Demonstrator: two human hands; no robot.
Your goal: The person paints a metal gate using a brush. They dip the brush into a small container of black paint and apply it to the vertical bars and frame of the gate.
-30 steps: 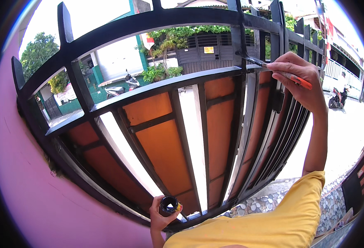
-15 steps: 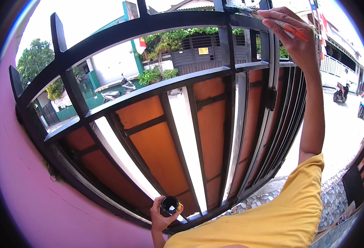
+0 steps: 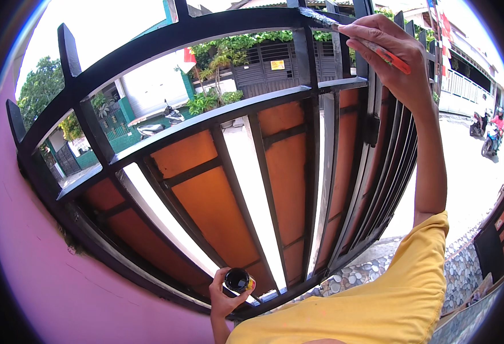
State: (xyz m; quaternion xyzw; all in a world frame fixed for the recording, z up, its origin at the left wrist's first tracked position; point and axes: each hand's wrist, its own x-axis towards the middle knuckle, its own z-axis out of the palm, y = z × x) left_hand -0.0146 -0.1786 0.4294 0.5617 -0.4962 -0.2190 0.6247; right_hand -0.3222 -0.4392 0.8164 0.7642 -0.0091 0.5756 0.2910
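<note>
In my raised right hand (image 3: pixel 390 56) is a paintbrush (image 3: pixel 386 55) with an orange-red handle, its fingers closed around it. The dark, wet-looking bristles touch the upper part of the black metal gate (image 3: pixel 246 19), where an upright bar meets the curved top rail. Low down, my left hand (image 3: pixel 224 297) grips a small open can of black paint (image 3: pixel 237 280), its mouth facing up. Orange-brown panels (image 3: pixel 212 206) sit between the gate's black bars, with bright gaps between some of them.
A pink wall (image 3: pixel 28 246) runs along the left side, against the gate. Beyond the gate are a parked scooter (image 3: pixel 163 121), green plants (image 3: pixel 212 100) and a street where a motorbike rider (image 3: pixel 495 132) passes at right. Pebbled stone (image 3: pixel 355 276) lies below.
My right hand and the brush have shifted slightly left and down in view, along with the gate's top. The motorbike rider on the street has come nearer.
</note>
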